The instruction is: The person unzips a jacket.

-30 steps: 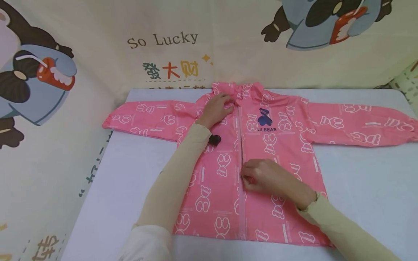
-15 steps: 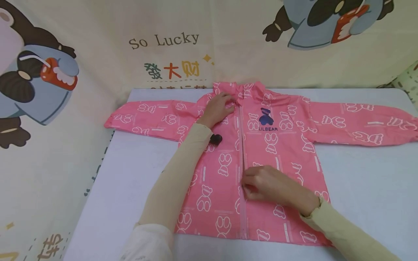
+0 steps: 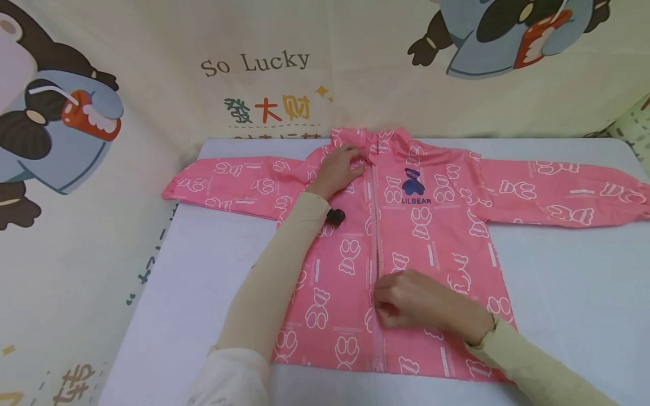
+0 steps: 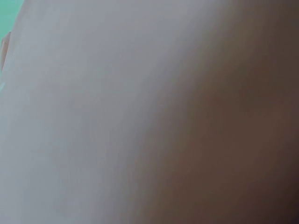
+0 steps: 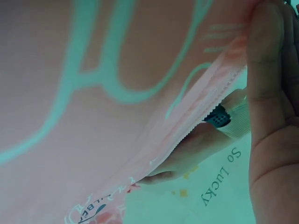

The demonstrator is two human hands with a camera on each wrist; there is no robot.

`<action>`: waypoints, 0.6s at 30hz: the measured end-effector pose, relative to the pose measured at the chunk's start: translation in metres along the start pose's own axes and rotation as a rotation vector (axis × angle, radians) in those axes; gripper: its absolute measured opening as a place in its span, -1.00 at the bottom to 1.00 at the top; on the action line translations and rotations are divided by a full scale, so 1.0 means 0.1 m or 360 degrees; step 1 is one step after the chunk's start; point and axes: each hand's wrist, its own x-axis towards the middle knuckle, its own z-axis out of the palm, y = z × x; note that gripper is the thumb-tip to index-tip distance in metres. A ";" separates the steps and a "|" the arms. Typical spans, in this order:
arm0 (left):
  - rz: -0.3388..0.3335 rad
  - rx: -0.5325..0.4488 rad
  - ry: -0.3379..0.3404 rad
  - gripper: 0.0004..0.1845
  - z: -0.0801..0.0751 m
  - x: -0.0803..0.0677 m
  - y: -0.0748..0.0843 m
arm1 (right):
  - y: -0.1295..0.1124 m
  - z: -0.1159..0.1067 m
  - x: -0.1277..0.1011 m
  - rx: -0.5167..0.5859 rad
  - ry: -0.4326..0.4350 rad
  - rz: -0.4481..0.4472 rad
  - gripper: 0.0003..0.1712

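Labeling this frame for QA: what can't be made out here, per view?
- Left wrist view: all blur, pale to brown; nothing can be identified.
- Head view: the zipper pull is hidden under the right hand on the pink jacket.
- Head view: the left hand covers part of the collar; fingertip grip unclear.
- Head view: the jacket's right cuff is cut off by the frame edge.
- Right wrist view: too close; only fabric, zipper teeth and a finger show.
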 end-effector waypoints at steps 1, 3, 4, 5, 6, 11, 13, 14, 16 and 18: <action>0.0002 -0.0002 0.0002 -0.60 0.00 0.00 0.00 | -0.01 0.01 0.00 0.0005 -0.0001 -0.0015 -0.82; 0.0004 -0.0008 0.0005 -0.60 0.00 0.00 0.00 | -0.02 0.02 0.00 0.0014 -0.0001 -0.0054 -0.78; 0.0006 -0.0010 0.0008 -0.60 -0.01 0.00 0.00 | -0.03 0.02 -0.01 0.0014 0.0001 -0.0072 -0.76; 0.0009 -0.0010 0.0008 -0.60 -0.01 0.00 0.00 | -0.03 0.03 -0.01 0.0014 0.0001 -0.0086 -0.75; 0.0014 -0.0014 0.0011 -0.61 -0.01 -0.01 0.00 | -0.04 0.03 -0.01 0.0019 -0.0004 -0.0093 -0.75; 0.0030 -0.0010 0.0011 -0.63 -0.01 -0.01 0.00 | -0.08 0.06 -0.01 0.0081 -0.0056 -0.0105 -0.74; 0.0031 -0.0005 0.0007 -0.63 -0.01 -0.02 0.01 | -0.09 0.08 -0.01 0.0086 -0.0072 -0.0139 -0.74; 0.0030 -0.0001 0.0005 -0.63 -0.01 -0.02 0.01 | -0.10 0.08 -0.01 0.0084 -0.0074 -0.0161 -0.74; 0.0035 0.0012 0.0004 -0.63 -0.01 -0.02 0.01 | -0.12 0.10 -0.01 0.0086 -0.0085 -0.0196 -0.73; 0.0038 0.0014 0.0005 -0.62 -0.01 -0.02 0.01 | -0.14 0.11 -0.01 0.0079 -0.0093 -0.0220 -0.72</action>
